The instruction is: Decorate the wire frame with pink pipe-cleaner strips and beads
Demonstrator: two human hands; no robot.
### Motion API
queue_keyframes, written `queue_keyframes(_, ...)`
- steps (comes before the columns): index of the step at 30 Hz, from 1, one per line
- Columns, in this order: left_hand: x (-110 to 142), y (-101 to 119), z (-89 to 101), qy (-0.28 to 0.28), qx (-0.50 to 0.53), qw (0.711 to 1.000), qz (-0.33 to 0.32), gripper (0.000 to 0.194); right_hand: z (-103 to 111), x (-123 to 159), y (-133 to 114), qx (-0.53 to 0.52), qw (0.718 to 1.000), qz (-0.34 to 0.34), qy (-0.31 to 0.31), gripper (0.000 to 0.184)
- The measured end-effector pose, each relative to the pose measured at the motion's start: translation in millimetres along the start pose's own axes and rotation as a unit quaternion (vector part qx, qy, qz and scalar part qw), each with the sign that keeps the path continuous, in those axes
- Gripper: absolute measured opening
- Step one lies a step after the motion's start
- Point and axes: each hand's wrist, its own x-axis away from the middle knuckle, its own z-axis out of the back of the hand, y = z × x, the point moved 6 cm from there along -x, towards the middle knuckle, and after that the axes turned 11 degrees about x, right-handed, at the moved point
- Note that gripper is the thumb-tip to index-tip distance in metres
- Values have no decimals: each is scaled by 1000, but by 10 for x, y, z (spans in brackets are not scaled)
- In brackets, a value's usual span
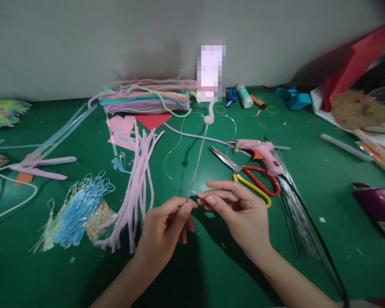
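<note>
My left hand (pixel 168 224) is closed, thumb against forefinger, on the lower end of a thin wire stem (pixel 199 158). The stem leans up and away, topped by a small curled piece of pale lilac pipe cleaner (pixel 209 119). Close beside it, my right hand (pixel 245 211) pinches a fine strand (pixel 196 193) that meets the stem at the left fingertips. Part of this strand loops over the right fingers. A thin, loosely curved strand (pixel 164 160) shows left of the stem; I cannot tell whether it is the same one. Scissors (pixel 234 164) with red and yellow handles lie beyond my right hand.
A pink glue gun (pixel 259 152) lies by the scissors, its black cord running past bare wires (pixel 300 214). Leftward are lilac pipe cleaners (pixel 141 179), blue tassels (pixel 80 209) and a bag of gold bits (pixel 99 220). Bundled pipe cleaners (pixel 154 94) lie behind, beside a blurred bright rectangle (pixel 211 70).
</note>
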Motion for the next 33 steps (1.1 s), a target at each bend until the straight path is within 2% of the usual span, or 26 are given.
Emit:
queue_keyframes(24, -1, 35, 16, 8, -58, 998, -25, 31, 31, 26, 1, 55, 998, 20, 18, 17)
queue_keyframes(33, 7, 25, 16, 2, -65, 998, -25, 32, 22, 18, 4, 36, 999, 15, 10, 19)
